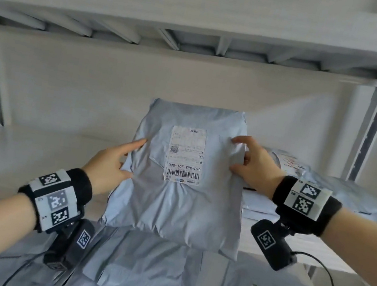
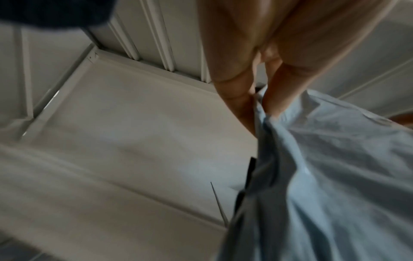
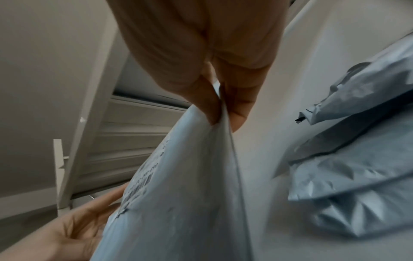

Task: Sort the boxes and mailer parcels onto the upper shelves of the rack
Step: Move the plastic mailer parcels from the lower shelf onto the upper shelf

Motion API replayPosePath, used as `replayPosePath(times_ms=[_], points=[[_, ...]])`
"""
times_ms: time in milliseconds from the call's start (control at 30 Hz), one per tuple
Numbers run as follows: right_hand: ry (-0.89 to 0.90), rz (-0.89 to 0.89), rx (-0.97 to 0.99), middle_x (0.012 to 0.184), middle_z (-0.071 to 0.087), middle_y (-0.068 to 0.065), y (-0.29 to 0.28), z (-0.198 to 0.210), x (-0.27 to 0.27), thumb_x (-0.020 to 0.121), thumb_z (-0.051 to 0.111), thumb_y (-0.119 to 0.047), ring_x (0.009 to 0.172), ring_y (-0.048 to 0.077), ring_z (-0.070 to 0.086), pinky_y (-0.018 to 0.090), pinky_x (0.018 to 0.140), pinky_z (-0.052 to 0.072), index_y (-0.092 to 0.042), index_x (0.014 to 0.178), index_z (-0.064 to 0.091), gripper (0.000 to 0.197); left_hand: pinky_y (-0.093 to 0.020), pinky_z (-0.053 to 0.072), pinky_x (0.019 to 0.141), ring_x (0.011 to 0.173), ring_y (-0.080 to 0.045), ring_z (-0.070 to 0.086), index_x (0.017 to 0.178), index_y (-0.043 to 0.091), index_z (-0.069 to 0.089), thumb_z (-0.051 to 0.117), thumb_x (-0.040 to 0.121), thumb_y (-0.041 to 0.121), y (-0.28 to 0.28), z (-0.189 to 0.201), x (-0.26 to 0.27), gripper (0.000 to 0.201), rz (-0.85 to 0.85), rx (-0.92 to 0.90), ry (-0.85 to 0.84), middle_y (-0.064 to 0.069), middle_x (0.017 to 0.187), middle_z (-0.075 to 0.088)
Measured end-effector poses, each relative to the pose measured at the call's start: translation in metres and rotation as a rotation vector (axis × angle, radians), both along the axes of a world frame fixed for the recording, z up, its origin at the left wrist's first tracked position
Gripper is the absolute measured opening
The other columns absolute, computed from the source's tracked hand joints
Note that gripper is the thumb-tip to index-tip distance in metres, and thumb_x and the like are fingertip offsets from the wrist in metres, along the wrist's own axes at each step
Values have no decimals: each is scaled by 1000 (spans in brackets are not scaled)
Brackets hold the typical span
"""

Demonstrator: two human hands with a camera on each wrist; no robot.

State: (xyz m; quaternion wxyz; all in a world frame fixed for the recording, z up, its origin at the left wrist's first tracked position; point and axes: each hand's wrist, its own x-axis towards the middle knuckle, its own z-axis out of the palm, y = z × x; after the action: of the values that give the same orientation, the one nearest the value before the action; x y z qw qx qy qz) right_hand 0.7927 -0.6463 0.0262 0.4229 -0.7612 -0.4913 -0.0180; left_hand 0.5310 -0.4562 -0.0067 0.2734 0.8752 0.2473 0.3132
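White shelf [image 1: 49, 156] awaits; mailer parcel [image 1: 179, 204] is pinched by left hand [image 1: 113, 165] at nine o'clock, right hand [image 1: 254, 164] at three; slippery film could slide free.

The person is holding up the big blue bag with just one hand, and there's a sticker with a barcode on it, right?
Not quite: both hands hold it. In the head view the left hand grips the blue mailer parcel on one edge and the right hand pinches the other. The label with a barcode is there.
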Motion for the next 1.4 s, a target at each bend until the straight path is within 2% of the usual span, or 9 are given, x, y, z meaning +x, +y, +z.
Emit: replayPosePath(times_ms=[233, 367, 533, 600, 833, 933, 1033, 1167, 1400], points=[[-10, -8, -217, 94, 56, 0, 75, 13, 63, 82, 67, -10, 87, 20, 58, 26, 76, 46, -22, 127, 62, 47, -24, 41, 89, 126, -18, 48, 145, 31, 37, 52, 82, -7, 58, 19, 68, 75, 112, -117, 154, -1, 150, 40], [-107, 14, -418, 121, 59, 2, 96, 11, 80, 77, 76, -31, 113, 20, 55, 31, 101, 43, -18, 136, 54, 64, -39, 38, 109, 132, -22, 42, 146, 31, 37, 50, 85, -3, 73, 20, 95, 71, 117, -311, 147, -4, 153, 34], [-239, 55, -580, 89, 62, 1, 105, 6, 79, 75, 75, -42, 79, 16, 60, 25, 62, 45, -10, 101, 63, 43, -48, 27, 115, 142, -24, 28, 150, 34, 24, 62, 91, 21, 77, 17, 110, 72, 62, -474, 284, -2, 159, 21], [-272, 46, -659, 90, 63, 1, 106, 7, 78, 75, 74, -47, 76, 13, 58, 24, 62, 46, -11, 100, 64, 45, -48, 25, 116, 144, -24, 25, 151, 35, 18, 68, 85, 38, 81, 17, 112, 83, 25, -471, 406, 1, 160, 16], [-253, -13, -894, 114, 66, 4, 106, -1, 66, 82, 71, -45, 107, 25, 61, 35, 97, 47, -11, 121, 64, 52, -38, 28, 115, 141, -21, 29, 152, 32, 9, 74, 77, 46, 85, 10, 117, 101, -44, -268, 717, 3, 158, 21], [-338, -77, -908, 148, 42, 3, 101, 1, 55, 86, 64, -50, 135, 24, 41, 38, 111, 33, -14, 147, 37, 75, -25, 21, 114, 142, -18, 27, 153, 26, 10, 71, 79, 49, 80, 15, 116, 98, -56, -109, 772, 2, 158, 23], [-448, -87, -923, 157, 27, 3, 92, 7, 43, 92, 54, -53, 144, 22, 25, 37, 117, 21, -15, 151, 27, 75, -30, 27, 113, 141, -26, 29, 151, 28, 20, 66, 81, 55, 71, 20, 114, 88, -7, 137, 845, -9, 157, 23], [-594, -77, -842, 153, 32, 9, 71, 19, 22, 96, 49, -50, 141, 26, 30, 41, 115, 26, -14, 150, 29, 68, -37, 23, 115, 144, -30, 17, 148, 30, 30, 68, 83, 45, 54, 24, 108, 77, -43, 325, 664, -9, 159, 11], [-910, -44, -546, 147, 40, 5, 17, 53, -31, 96, 49, -45, 134, 24, 37, 39, 108, 32, -19, 146, 37, 58, -22, 39, 100, 113, -2, 47, 124, 29, 62, 67, 87, 25, -4, 9, 86, 38, -422, 338, 172, 11, 136, 47]])
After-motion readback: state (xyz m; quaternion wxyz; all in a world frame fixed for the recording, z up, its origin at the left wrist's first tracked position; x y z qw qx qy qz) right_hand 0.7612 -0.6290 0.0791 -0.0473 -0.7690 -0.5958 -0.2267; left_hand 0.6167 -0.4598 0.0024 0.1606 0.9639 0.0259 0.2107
